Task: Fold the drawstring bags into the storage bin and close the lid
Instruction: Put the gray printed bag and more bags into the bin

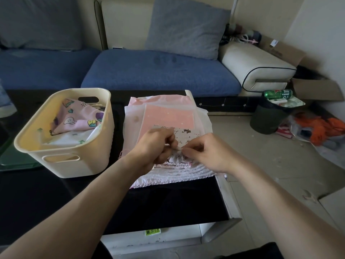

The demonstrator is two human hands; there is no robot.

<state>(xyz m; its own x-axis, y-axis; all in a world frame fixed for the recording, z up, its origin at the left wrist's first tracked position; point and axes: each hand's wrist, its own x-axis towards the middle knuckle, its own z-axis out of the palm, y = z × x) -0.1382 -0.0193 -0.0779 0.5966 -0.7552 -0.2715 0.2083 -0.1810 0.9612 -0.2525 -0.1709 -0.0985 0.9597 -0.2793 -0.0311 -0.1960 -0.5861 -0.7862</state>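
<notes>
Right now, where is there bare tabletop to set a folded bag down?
Bare black table lies near the front edge, below the bag pile, and in front of the bin at left. The strip between bin and pile is narrow. Both hands crowd the pile's near end.

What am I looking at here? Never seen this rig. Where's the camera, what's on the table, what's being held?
There is no robot. A person wears one wide-angle camera on the head, looking forward and down, so both bare arms reach in from below. The left hand and right hand pinch the gathered top of a small white cartoon-print drawstring bag. It lies on a stack of pink and white drawstring bags on the black glossy table. Left of the stack stands a cream plastic storage bin, open, with a pink cartoon-print bag inside. Behind the table is a blue sofa.
</notes>
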